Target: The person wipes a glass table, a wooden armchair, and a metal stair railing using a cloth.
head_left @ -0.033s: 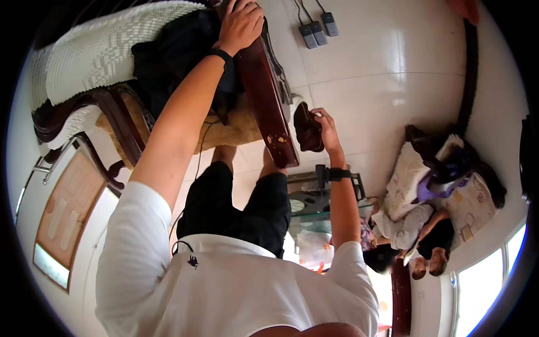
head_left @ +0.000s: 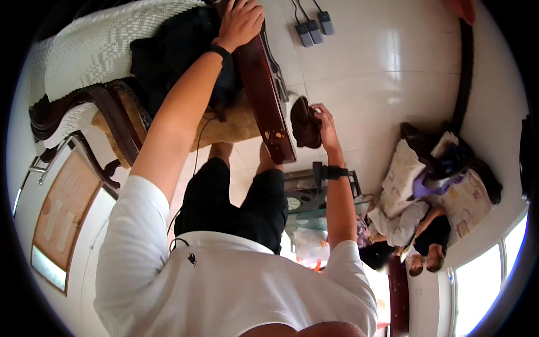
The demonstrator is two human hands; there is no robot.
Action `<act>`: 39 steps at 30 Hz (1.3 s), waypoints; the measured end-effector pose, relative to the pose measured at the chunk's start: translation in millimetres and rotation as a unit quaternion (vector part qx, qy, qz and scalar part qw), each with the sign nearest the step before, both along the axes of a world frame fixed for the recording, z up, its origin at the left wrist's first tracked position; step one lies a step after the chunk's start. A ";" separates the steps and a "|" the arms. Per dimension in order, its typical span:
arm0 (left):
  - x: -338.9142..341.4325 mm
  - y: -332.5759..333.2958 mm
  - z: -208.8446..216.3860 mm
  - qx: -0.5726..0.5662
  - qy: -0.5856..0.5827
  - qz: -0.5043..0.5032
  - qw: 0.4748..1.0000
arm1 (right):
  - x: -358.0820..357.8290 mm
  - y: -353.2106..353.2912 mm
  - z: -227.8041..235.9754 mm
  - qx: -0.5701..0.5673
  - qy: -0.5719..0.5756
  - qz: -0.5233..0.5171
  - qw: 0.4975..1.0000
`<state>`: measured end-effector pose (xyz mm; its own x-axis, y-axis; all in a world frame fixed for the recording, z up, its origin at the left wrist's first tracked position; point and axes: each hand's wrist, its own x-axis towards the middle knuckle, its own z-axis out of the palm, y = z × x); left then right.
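Observation:
My left hand (head_left: 240, 23) is at the far end of a dark reddish-brown wooden armrest (head_left: 261, 90), its fingers bent over the wood and partly cut off by the picture's upper edge. To the right of the armrest, my right hand (head_left: 325, 124) pinches the right edge of a dark brown, soft-looking thing (head_left: 305, 124). That thing has folds and a pale part along its left side; its kind I cannot make out. The armrest's near end has worn, lighter spots. Black clothing (head_left: 174, 50) lies on the seat to the left of my left hand.
A white woven cover (head_left: 95, 48) drapes the wooden seat at the left. Several small dark grey boxes with cords (head_left: 310, 32) lie on the tiled floor (head_left: 359, 73). A glass table (head_left: 309, 210) stands near my right forearm. People (head_left: 424, 241) sit at the right by a covered sofa (head_left: 404, 174).
The whole view has shifted very slightly. Both hands keep their places against the armrest and the brown thing.

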<state>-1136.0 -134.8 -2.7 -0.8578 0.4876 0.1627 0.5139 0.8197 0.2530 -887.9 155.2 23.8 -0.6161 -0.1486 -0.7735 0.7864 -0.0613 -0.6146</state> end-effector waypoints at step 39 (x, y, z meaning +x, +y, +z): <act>130.8 -118.7 -74.6 -0.114 -0.277 0.314 0.901 | -223.5 -208.6 8.9 0.561 0.482 0.330 0.587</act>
